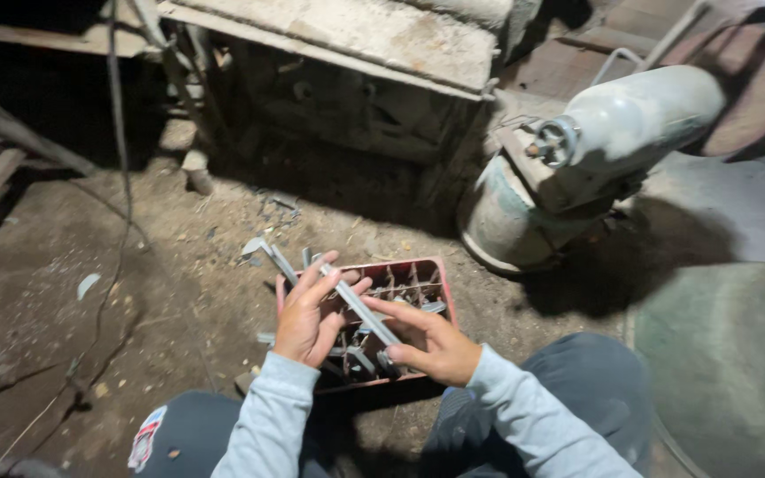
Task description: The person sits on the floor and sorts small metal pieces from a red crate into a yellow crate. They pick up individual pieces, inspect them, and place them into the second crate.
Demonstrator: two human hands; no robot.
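Crate (440, 292) — red, on dirt floor (64, 292) between person's knees, full of metal parts. Machine base (347, 88) behind crate; pale cylinder (639, 119) back-right of crate; green disc (728, 363) right of crate. Above crate: left hand (305, 320) and right hand (436, 345) — fingers of both closed round one grey metal bar (360, 310), held slanted over crate's middle.

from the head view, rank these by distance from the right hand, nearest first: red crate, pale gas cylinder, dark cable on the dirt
1. red crate, directly under the right hand
2. pale gas cylinder, upper right
3. dark cable, far left
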